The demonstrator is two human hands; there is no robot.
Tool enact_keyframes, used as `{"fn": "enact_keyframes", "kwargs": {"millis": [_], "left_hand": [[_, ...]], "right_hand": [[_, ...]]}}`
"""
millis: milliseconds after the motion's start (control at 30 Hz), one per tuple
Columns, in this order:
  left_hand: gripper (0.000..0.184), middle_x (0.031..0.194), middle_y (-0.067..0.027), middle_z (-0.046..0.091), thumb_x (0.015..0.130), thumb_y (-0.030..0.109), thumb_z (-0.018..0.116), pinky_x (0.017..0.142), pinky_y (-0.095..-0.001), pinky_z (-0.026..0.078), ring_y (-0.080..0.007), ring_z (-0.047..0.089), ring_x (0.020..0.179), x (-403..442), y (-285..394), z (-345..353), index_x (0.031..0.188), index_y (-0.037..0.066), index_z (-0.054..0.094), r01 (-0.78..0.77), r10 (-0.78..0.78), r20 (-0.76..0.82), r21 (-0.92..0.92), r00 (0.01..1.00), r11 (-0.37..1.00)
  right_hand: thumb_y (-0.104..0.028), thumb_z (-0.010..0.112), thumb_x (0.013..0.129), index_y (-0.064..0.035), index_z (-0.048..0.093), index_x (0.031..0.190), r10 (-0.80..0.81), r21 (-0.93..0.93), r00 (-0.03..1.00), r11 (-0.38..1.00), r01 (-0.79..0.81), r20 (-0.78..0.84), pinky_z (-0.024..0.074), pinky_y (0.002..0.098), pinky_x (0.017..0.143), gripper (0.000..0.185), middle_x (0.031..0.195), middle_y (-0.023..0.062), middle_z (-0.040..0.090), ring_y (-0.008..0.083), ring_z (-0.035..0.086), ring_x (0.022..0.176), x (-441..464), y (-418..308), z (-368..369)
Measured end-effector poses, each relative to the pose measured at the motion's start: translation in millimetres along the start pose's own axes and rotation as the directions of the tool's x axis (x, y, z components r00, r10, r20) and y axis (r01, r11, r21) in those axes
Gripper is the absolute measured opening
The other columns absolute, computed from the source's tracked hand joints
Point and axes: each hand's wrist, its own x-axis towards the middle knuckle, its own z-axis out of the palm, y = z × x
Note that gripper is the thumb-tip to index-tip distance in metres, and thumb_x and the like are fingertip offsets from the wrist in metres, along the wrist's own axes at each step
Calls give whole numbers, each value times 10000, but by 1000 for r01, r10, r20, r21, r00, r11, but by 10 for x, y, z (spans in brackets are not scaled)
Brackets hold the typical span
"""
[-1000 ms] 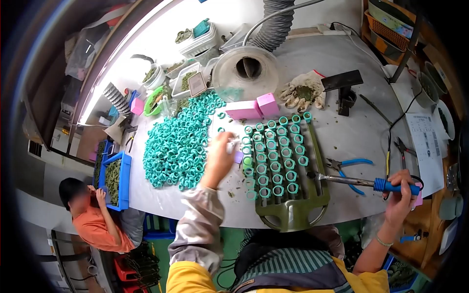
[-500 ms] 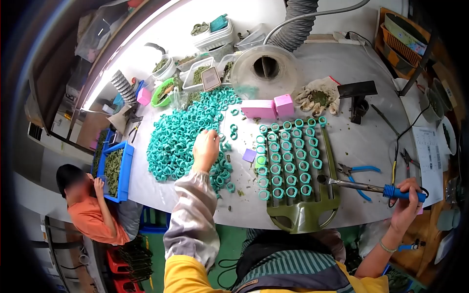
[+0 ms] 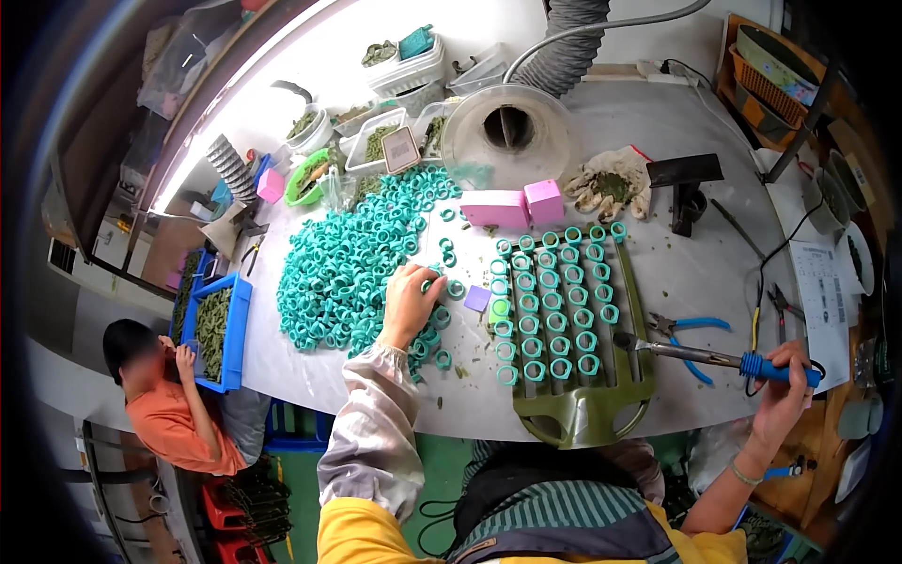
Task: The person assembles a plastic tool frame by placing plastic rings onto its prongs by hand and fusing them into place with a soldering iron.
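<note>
My left hand [image 3: 410,306] is at the right edge of a big heap of teal rings [image 3: 343,268], fingers pinched on a teal ring [image 3: 427,286] that is partly hidden. A few loose rings lie just beyond and beside the fingertips. My right hand [image 3: 782,387] is wrapped round the blue handle of a soldering iron [image 3: 695,354]. The iron's shaft points left, with its tip over the right part of an olive-green slotted rack [image 3: 581,421]. Rows of teal rings [image 3: 560,368] stand on the rack's bars; the bars at right carry none.
Pink blocks [image 3: 495,208], a stained glove [image 3: 609,183] and a black stand [image 3: 684,172] lie behind the rack. Blue-handled pliers [image 3: 695,323] rest under the iron. A clear round extraction hood [image 3: 460,122] stands at the back. At left a person [image 3: 183,423] sits by a blue crate [image 3: 235,329].
My left hand has moved down and slightly right, from over the heap to its right edge, with fingers now at a ring. My right hand and the iron have barely moved.
</note>
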Motion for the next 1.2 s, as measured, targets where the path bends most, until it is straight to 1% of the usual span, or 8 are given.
{"fn": "enact_keyframes", "kwargs": {"millis": [67, 133, 200, 367, 533, 667, 900, 1200], "left_hand": [[165, 947, -120, 688, 837, 147, 779, 808, -409, 502, -310, 651, 944, -40, 9, -8, 927, 37, 697, -21, 19, -20, -87, 1000, 996], [215, 1044, -97, 661, 864, 12, 715, 775, -309, 564, -201, 685, 973, -41, 289, -130, 1073, 25, 668, 246, -244, 51, -364, 968, 898], [279, 1143, -69, 624, 874, -19, 699, 828, -277, 567, -146, 676, 931, -71, 379, -161, 1150, 23, 681, 261, -265, 85, -608, 961, 750], [308, 1079, -5, 670, 944, 49, 700, 646, -181, 427, -21, 599, 841, -97, 686, -339, 1252, 53, 705, 507, -326, 390, -709, 861, 490], [337, 1159, -27, 691, 944, -22, 663, 779, -239, 538, -84, 647, 973, -174, 1433, -318, 1279, 15, 658, 405, -104, 416, -748, 903, 526], [374, 1233, -67, 627, 913, -98, 642, 889, -281, 569, -160, 647, 1054, -210, 2074, -168, 1257, 47, 666, 29, 220, 264, -699, 939, 715], [350, 1174, -97, 674, 838, -2, 732, 928, -382, 518, -311, 628, 1080, -203, 2327, 280, 1180, 64, 705, -216, 347, 160, -531, 924, 820], [319, 1167, -116, 682, 822, 8, 732, 962, -419, 489, -335, 600, 1098, -186, 2375, 443, 1138, 37, 706, -190, 349, 200, -551, 916, 813]], "right_hand": [[-214, 552, 960, 1, 586, 801, 6, 14, 1000, 1000, -6, 19, 411, 234, 440, 271, 856, 95, 535, 153, 554, 759, 8, 12, -46], [-210, 557, 954, 5, 589, 798, 9, 17, 1000, 1000, -10, 26, 414, 238, 435, 267, 857, 96, 539, 159, 564, 773, 2, 7, -85], [-203, 561, 946, 8, 593, 795, 11, 13, 1000, 1000, -11, 25, 417, 243, 428, 261, 855, 96, 543, 164, 574, 791, 3, -2, -102], [-185, 565, 934, 10, 600, 791, 4, 13, 1000, 1000, -4, 15, 428, 251, 416, 245, 848, 98, 553, 173, 583, 829, -22, 1, -110], [-171, 554, 935, 29, 612, 798, -5, 19, 999, 1000, 4, 37, 455, 262, 435, 249, 838, 119, 564, 178, 584, 710, -48, -100, -33], [-163, 547, 945, 39, 616, 801, 0, -14, 997, 1000, 1, 75, 483, 264, 455, 257, 843, 132, 585, 168, 564, 605, -70, -105, -51], [-119, 548, 954, 40, 638, 834, 2, 51, 995, 999, -7, 102, 504, 273, 466, 218, 854, 140, 617, 178, 600, 590, -100, 2, -78], [-97, 530, 968, 29, 638, 863, -39, 126, 978, 992, 13, 206, 514, 287, 497, 197, 852, 142, 623, 185, 603, 595, -123, 168, 6]]}}
